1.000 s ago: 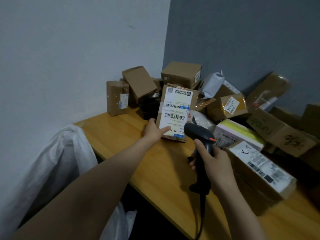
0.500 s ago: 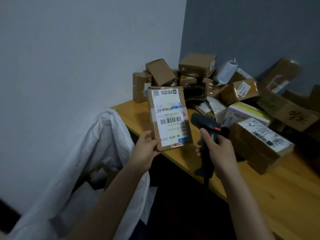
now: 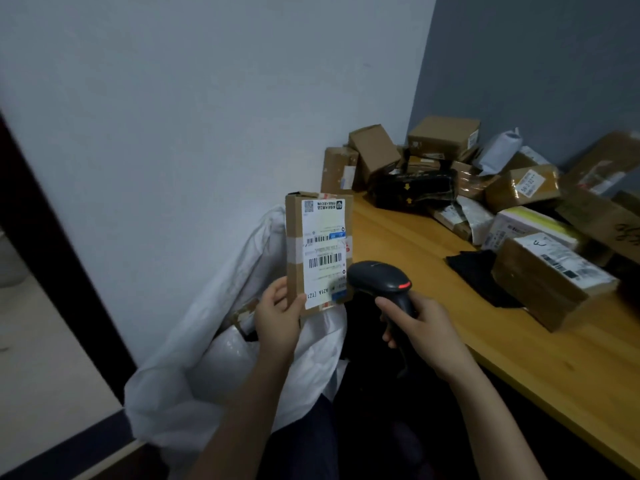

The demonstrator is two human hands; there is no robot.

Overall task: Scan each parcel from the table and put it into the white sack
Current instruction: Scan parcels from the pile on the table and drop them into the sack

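Gripping the parcel (image 3: 317, 251) upright by its lower edge, the left hand (image 3: 277, 317) has carried it off the desk (image 3: 519, 344) to just above the white sack (image 3: 221, 341). The right hand (image 3: 426, 337), curled round the scanner (image 3: 381, 282), aims at its label. The scan looks imminent, then the drop; the piled parcels (image 3: 519, 188) wait behind.

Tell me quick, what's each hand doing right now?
Left hand: grips the flat brown cardboard parcel with a white label, at its lower edge.
Right hand: grips the black handheld barcode scanner by its handle.
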